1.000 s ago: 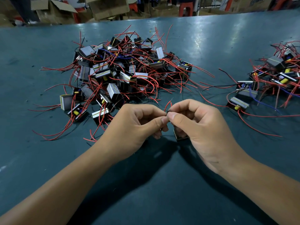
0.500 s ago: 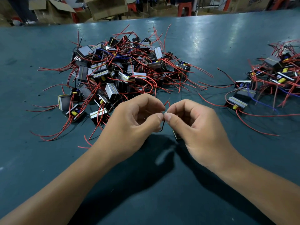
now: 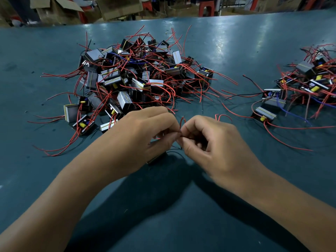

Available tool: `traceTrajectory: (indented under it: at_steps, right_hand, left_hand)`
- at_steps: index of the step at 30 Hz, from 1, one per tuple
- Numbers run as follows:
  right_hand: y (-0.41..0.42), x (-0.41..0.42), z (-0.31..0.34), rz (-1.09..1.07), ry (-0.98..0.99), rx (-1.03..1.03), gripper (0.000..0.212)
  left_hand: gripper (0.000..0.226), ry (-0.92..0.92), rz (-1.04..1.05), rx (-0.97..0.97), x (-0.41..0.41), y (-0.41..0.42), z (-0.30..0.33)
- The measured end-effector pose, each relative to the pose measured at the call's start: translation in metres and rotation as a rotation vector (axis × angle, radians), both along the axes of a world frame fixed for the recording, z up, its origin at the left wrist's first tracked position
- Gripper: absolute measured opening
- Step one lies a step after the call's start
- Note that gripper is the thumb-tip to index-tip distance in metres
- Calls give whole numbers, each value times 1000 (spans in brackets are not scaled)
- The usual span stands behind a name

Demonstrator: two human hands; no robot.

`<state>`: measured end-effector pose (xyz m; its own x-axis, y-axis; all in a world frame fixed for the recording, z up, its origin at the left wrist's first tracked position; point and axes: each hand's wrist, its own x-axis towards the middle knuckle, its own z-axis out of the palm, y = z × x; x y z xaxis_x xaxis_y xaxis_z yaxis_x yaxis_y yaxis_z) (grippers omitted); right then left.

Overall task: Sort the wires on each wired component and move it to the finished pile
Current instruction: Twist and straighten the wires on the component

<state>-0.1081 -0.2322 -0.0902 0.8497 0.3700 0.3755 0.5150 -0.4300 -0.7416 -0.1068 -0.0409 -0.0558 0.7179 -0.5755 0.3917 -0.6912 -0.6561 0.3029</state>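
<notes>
Pinching red wires (image 3: 182, 122) between both hands: left hand (image 3: 145, 135) and right hand (image 3: 211, 148) met fingertip to fingertip, fingers curled, each gripping the wire ends that stuck up between them. The component (image 3: 157, 158) those wires belonged to sat low under the left hand, mostly hidden, only a dark edge visible above the table (image 3: 163, 224). A thin black wire (image 3: 177, 147) ran just below the pinch. Unsorted pile (image 3: 138, 77) lay beyond the left hand, tangled red leads spreading outward. Finished pile (image 3: 307, 84) sat well apart, beyond and outboard of the right hand. Cardboard boxes (image 3: 118, 5) were past the table's far edge.
</notes>
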Motion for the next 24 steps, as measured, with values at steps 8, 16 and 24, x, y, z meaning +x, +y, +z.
traceTrajectory:
  at_steps: [8, 16, 24]
  right_hand:
    - [-2, 4, 0, -5, 36, 24, 12]
    - [-7, 14, -3, -7, 241, 219, 12]
    - [-8, 15, -6, 2, 307, 343, 15]
  left_hand:
    - [14, 241, 34, -163, 3, 1, -12]
    - [6, 691, 15, -569, 7, -9, -32]
    - [14, 721, 32, -717, 7, -11, -32]
